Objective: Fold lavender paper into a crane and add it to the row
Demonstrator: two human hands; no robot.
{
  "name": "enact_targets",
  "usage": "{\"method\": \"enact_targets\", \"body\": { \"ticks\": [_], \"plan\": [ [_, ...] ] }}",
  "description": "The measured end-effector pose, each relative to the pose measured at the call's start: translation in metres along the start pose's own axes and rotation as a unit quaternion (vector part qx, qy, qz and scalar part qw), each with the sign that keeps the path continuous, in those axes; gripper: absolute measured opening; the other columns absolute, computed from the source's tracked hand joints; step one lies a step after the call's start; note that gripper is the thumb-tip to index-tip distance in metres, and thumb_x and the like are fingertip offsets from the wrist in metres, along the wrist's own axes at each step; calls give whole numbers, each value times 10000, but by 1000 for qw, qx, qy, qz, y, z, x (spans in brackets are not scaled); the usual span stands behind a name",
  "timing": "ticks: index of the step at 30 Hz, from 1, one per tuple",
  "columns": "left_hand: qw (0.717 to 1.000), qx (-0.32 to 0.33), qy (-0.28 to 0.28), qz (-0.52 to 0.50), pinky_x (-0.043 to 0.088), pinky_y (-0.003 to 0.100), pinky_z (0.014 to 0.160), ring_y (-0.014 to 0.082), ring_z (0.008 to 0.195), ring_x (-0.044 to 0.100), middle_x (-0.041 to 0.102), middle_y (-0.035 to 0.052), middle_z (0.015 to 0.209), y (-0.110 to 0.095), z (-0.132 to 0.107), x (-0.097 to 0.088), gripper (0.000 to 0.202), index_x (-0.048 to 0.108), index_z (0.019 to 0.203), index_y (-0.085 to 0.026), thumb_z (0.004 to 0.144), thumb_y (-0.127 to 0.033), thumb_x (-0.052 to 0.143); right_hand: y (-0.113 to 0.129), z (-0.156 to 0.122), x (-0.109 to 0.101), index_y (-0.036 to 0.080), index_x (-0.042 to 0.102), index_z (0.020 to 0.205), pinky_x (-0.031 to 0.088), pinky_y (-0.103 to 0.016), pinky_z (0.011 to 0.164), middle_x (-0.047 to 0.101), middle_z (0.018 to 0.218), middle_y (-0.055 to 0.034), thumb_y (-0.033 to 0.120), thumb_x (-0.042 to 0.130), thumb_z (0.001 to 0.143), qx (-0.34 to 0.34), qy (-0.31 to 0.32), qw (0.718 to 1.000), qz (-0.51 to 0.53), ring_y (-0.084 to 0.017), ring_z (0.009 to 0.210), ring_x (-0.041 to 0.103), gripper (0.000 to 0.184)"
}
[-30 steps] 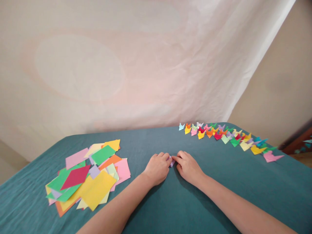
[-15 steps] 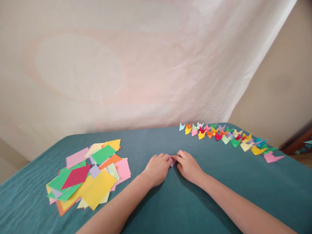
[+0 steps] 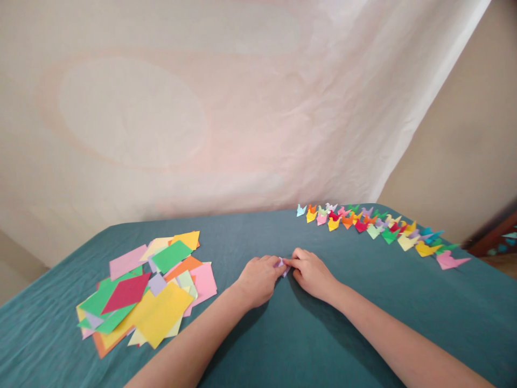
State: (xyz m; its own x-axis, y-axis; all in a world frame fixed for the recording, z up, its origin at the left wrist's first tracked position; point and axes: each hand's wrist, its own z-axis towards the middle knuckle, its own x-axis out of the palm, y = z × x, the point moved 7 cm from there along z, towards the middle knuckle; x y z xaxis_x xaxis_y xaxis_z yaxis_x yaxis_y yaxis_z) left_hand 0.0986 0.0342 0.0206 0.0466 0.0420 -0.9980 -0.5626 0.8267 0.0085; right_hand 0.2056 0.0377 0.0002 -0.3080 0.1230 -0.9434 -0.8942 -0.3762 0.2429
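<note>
A small folded piece of purple paper lies on the table between my hands, mostly covered by fingers. My left hand is closed on its left side, with the fingertips pressing it. From the right, my right hand pinches its edge with the index finger and thumb, the other fingers curled in. The exact shape of the folds is too small and too hidden to make out.
Left of my arms lies a loose pile of coloured paper sheets. Along the back right edge stand several rows of small folded paper cranes. A teal cloth covers the table, and a pale sheet hangs behind it.
My left fingers have shifted slightly on the purple paper, and a little more of it shows. My right hand has barely moved. The pile and the cranes are unchanged.
</note>
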Motion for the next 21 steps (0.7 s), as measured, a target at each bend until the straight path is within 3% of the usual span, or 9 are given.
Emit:
{"method": "enact_targets", "body": {
  "ticks": [10,21],
  "plan": [
    [999,25,7,-30,443,328,863,223,1077,530,520,42,1256,3,-4,-2,452,463,1242,-279,820,-127,409,6,-1,-5,245,646,993,295,-275,686,533,892,-37,94,443,807,-3,6,999,-52,-160,824,472,314],
    [996,34,61,-48,433,319,900,233,1143,499,467,31,1329,2,-7,-3,464,513,1205,-279,783,-107,424,6,0,-3,245,632,1060,295,-274,705,525,917,-47,75,448,810,1,29,998,-56,-162,850,469,354]
  ]
}}
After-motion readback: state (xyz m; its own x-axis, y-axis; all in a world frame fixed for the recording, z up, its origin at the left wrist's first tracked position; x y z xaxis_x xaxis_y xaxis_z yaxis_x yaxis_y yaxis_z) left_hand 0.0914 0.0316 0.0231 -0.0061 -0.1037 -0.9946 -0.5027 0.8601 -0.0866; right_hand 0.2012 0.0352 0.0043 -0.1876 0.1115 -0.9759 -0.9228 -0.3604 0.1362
